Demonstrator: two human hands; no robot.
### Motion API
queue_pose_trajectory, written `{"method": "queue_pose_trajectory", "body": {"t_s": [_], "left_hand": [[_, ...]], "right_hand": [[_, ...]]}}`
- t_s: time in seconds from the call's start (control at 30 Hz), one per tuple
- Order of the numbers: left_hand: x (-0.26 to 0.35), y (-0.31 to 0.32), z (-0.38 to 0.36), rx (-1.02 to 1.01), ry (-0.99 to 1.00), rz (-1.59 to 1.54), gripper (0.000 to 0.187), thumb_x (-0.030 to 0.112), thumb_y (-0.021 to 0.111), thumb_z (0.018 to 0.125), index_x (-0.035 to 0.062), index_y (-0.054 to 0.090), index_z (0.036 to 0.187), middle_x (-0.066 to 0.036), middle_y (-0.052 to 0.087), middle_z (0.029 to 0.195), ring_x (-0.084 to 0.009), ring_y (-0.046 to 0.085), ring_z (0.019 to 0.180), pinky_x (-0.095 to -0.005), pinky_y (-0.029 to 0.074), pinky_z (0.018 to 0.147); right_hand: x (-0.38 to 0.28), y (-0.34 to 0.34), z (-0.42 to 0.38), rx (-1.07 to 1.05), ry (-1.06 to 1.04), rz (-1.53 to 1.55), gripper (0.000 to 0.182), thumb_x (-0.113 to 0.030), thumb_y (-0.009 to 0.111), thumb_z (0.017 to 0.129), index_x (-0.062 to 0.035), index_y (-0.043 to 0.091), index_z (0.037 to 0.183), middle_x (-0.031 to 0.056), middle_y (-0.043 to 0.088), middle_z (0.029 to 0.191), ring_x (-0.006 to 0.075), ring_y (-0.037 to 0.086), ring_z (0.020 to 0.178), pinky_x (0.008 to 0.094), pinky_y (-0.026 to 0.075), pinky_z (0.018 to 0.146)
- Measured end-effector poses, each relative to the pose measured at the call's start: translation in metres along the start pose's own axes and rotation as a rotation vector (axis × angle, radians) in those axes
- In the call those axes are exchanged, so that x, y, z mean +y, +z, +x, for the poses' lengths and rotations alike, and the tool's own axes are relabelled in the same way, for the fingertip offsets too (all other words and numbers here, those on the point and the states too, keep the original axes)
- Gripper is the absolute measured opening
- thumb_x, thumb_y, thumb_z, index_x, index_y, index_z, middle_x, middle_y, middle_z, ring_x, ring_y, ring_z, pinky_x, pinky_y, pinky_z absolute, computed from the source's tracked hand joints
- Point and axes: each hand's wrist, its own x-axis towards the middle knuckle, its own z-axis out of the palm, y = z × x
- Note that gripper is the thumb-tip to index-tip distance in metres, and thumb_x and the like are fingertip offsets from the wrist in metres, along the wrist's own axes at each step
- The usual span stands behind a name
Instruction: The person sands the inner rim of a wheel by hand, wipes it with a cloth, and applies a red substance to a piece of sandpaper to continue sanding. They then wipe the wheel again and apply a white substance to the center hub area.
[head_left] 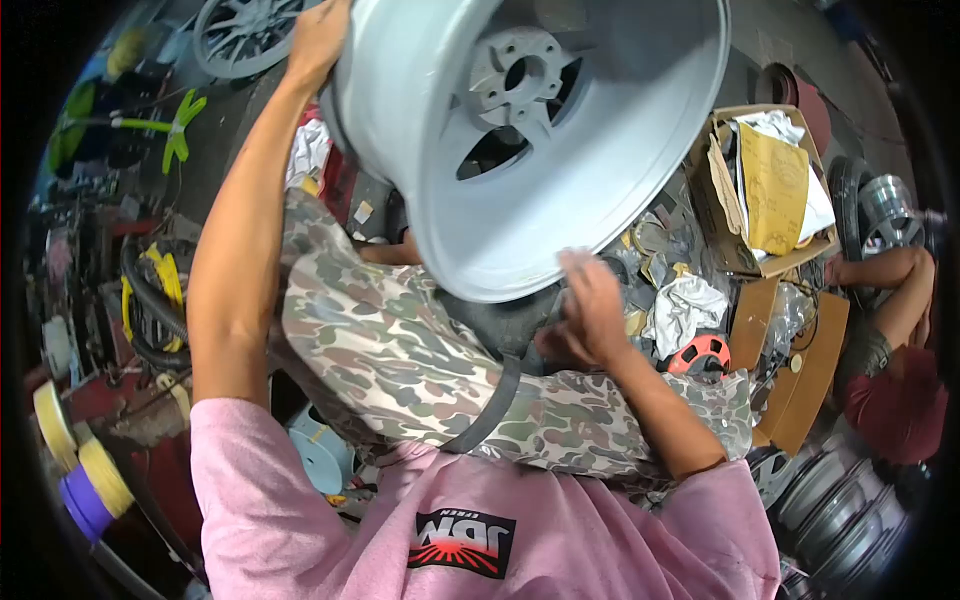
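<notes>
hands apart: the left hand (320,42) is clamped on the outer side of a grey wheel rim (600,170), while the right hand (592,308), blurred, is at the rim's near edge; i cannot tell whether its fingertips touch it or how far its fingers are closed. the wheel rim is tilted in front of the camouflage trousers (370,330), its open barrel and pierced hub facing up toward the person.

just right of the rim, a cardboard box (738,258) holds a yellow-brown sheet (775,185) and white paper or cloth, packed up to the top; the marks on the sheet are too faint to read. below it, an open carton (805,385) with its flap spread has clear plastic (790,315) in it. a white cloth (685,312) and a red-orange disc (700,353) lie beside that carton. behind the left elbow is a pale blue container (320,450), its contents unclear.

on the pink shirt (590,535), a black patch (462,545) reads "jdm", upside down from here, over red rays. farther right, another person (895,405) is beside stacked wheels (840,505).
</notes>
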Motion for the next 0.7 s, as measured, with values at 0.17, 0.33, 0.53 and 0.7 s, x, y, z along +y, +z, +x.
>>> {"method": "queue_pose_trajectory", "body": {"t_s": [0.17,0.33,0.53,0.7], "left_hand": [[0.003,-0.009,-0.009,-0.008,0.138,0.273,0.066,0.046,0.036,0.109,-0.0085,0.068,0.091,-0.027,0.070,0.085,-0.0363,0.067,0.082,-0.0471,0.049,0.079],[0.003,-0.030,-0.020,0.022,-0.098,0.215,0.057,0.049,0.043,0.107,0.0000,0.071,0.107,-0.025,0.073,0.105,-0.0354,0.070,0.102,-0.0476,0.052,0.089],[0.075,-0.019,-0.010,0.610,0.114,-0.204,0.048,0.030,0.044,0.103,-0.0038,0.069,0.081,-0.030,0.069,0.090,-0.0481,0.065,0.092,-0.0570,0.049,0.089],[0.176,0.004,-0.040,0.640,0.241,-0.456,0.025,0.021,0.054,0.099,-0.0020,0.061,0.092,-0.024,0.061,0.098,-0.0451,0.058,0.095,-0.0540,0.046,0.088]], "right_hand": [[-0.010,0.008,-0.004,-0.008,0.058,-0.007,0.061,-0.004,0.062,0.086,0.0002,0.050,0.145,0.0219,0.052,0.140,0.0432,0.046,0.134,0.0509,0.039,0.111],[-0.089,-0.022,0.027,-0.009,0.000,0.346,0.034,-0.004,0.061,0.094,0.0044,0.065,0.127,0.0228,0.066,0.115,0.0387,0.064,0.110,0.0420,0.049,0.098],[-0.066,-0.089,0.069,-0.197,-0.108,0.069,0.023,-0.003,0.062,0.095,0.0052,0.070,0.115,0.0194,0.070,0.106,0.0294,0.067,0.099,0.0373,0.050,0.092],[0.059,-0.186,0.095,-0.234,0.123,-0.189,0.022,-0.013,0.065,0.095,0.0040,0.071,0.109,0.0203,0.071,0.098,0.0349,0.069,0.091,0.0413,0.053,0.084]]}}
